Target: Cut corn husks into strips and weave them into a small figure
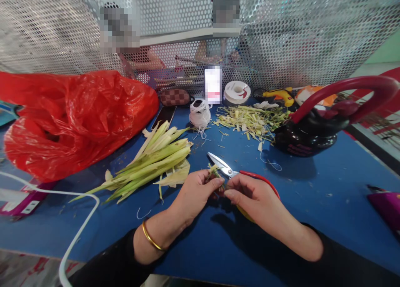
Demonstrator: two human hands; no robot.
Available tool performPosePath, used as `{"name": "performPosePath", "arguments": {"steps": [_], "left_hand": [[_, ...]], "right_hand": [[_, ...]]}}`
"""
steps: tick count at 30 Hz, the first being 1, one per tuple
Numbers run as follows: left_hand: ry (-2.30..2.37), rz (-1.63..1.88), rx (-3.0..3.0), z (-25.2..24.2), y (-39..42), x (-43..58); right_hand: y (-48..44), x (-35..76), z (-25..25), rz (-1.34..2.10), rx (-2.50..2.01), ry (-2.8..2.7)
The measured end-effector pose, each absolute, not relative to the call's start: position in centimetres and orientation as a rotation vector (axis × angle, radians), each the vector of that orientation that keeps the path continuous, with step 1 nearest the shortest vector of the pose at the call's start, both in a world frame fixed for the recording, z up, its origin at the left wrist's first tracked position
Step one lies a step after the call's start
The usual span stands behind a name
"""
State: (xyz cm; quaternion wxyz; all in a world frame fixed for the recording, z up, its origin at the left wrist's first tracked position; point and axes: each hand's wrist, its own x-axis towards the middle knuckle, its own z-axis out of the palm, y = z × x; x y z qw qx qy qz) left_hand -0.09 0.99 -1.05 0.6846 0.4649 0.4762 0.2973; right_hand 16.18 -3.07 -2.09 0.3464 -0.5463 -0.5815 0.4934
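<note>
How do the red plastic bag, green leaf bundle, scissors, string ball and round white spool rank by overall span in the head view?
1. Red plastic bag
2. Green leaf bundle
3. Scissors, partly hidden by the right hand
Unranked, below these: string ball and round white spool look alike.

on the table [343, 203], the plastic bag [84, 120] lies left of the husks [156, 162], the scissors [223, 164] right of the husks, the string ball [200, 117] behind the husks and left of the cuttings [245, 118], the handled jug [308, 138] right of the cuttings, with the mesh screen [175, 12] standing behind all of these.
</note>
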Motion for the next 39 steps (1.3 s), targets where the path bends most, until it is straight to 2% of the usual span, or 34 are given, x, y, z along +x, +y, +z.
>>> {"name": "performPosePath", "arguments": {"steps": [7,14,21,28,39], "left_hand": [[1.098,0.648,1.093,-1.15,0.79,-0.01],[1.092,0.623,1.071,-1.05,0.66,0.21],[1.231,0.715,1.081,-1.08,1.14,-0.17],[1.178,0.691,0.998,-0.81,1.1,-0.21],[1.118,0.653,1.039,-0.86,0.8,0.08]], "right_hand": [[-3.08,16.05,-2.17,1.303,-1.464,-1.476],[-3.13,16.25,-1.97,1.184,-1.471,-1.592],[-3.14,16.21,-1.68,1.367,-1.492,-1.506],[-2.78,16.39,-1.63,1.254,-1.479,-1.429],[-3.11,16.47,-1.67,1.184,-1.461,-1.632]]}}
